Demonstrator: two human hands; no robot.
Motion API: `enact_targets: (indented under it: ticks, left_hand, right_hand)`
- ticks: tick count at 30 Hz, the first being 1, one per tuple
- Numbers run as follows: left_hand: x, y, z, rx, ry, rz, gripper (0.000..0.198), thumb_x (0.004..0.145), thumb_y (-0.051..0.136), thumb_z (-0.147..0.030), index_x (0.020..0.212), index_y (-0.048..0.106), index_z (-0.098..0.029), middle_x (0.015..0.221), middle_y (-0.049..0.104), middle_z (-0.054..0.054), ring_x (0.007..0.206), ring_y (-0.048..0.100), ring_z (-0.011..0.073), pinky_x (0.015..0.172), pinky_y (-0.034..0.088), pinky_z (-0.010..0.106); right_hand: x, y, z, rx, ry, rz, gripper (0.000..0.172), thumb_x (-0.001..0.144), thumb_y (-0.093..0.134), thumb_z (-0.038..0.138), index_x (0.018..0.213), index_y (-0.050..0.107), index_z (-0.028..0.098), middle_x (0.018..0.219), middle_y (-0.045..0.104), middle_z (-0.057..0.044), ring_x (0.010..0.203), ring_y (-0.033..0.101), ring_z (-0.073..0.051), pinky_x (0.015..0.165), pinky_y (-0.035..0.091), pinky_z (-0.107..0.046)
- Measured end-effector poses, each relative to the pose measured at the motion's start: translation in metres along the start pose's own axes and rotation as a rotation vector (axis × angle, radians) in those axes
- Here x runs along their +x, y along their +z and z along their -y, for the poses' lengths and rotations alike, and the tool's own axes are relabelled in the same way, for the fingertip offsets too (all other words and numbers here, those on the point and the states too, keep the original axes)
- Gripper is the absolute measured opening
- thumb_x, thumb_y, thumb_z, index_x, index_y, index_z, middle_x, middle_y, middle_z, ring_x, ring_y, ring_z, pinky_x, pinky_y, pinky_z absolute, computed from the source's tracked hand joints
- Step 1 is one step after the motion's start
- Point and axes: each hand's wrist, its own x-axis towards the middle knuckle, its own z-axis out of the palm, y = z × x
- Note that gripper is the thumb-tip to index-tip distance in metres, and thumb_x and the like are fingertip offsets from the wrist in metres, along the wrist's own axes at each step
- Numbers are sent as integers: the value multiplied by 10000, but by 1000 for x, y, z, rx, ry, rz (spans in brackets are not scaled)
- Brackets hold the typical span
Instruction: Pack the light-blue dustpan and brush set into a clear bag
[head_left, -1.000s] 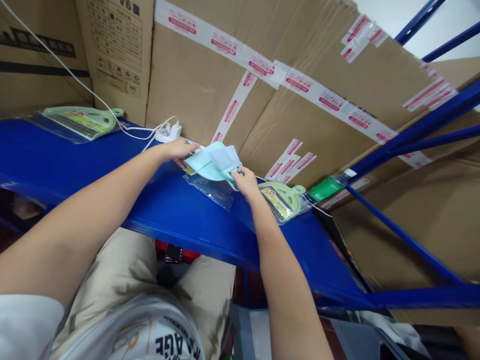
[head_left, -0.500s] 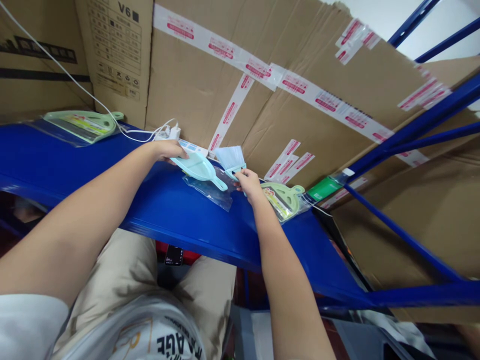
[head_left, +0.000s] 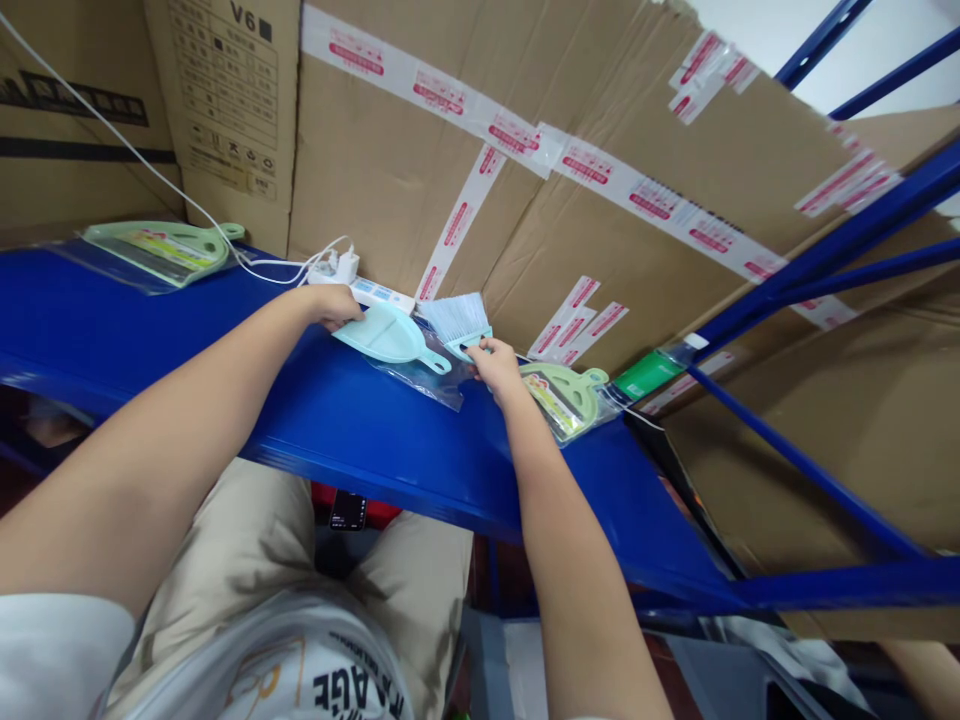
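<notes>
Blue shelf [head_left: 337, 420]: clear bag [head_left: 429, 378] lies flat, looks empty, partly under light-blue dustpan [head_left: 386, 338]. Just right: green dustpan set [head_left: 566, 395] sealed in own bag. Right hand [head_left: 495, 365] pinches small brush [head_left: 459, 320] by handle, bristles up. Left hand [head_left: 337, 303], arm outstretched, grips dustpan's far rim.

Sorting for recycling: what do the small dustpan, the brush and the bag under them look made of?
Dustpan: likely moulded plastic, pale blue, smooth with soft sheen. Brush: fine pale bristles, probably synthetic, in a matching plastic base. Bag: thin clear plastic film, glossy, wrinkled, blue shelf showing through.
</notes>
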Motion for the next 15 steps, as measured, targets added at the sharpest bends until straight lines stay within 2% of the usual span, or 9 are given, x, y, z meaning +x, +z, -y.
enact_targets:
  ticks: [3,4,6,8,12,15]
  left_hand:
    - [-3,-2,-5,87,-172,-45,346,886,582,-406,929,782,-127,703,731,141,679,731,272,687,577,365]
    - [-5,-3,-7,147,-166,-92,368,882,583,-427,932,789,-127,730,749,155,733,746,294,726,578,377]
    - [-7,-3,-11,240,-97,-177,408,886,569,-447,984,802,-127,823,784,171,855,762,319,797,568,380]
    - [-7,0,-15,263,-11,-209,443,889,554,-442,1079,803,-129,938,807,163,948,761,312,837,554,356]
    - [-6,10,-21,251,120,-189,468,878,558,-412,1188,787,-147,1058,817,121,1012,750,271,861,532,299]
    - [-7,16,-25,249,144,-149,434,882,556,-383,1178,786,-164,1077,821,104,990,753,254,847,527,282]
  right_hand:
    - [1,-3,-1,-175,-58,-58,220,700,674,285,601,478,261,572,489,64,648,513,-166,638,400,-261]
    - [1,-4,-2,-225,-73,-78,199,693,684,283,605,507,261,583,503,56,667,516,-174,654,401,-266]
    - [1,-6,-3,-285,-85,-100,148,690,696,291,621,569,260,608,542,39,703,540,-193,678,411,-276]
    - [1,-6,-4,-284,-87,-78,131,724,678,324,630,617,255,629,588,19,733,579,-211,694,428,-282]
    - [2,-5,-4,-187,-76,8,263,839,561,390,665,687,237,695,670,-5,745,633,-208,700,450,-277]
    - [0,-6,-2,-176,-63,-1,264,855,554,373,710,723,231,725,704,-4,705,645,-196,688,455,-274]
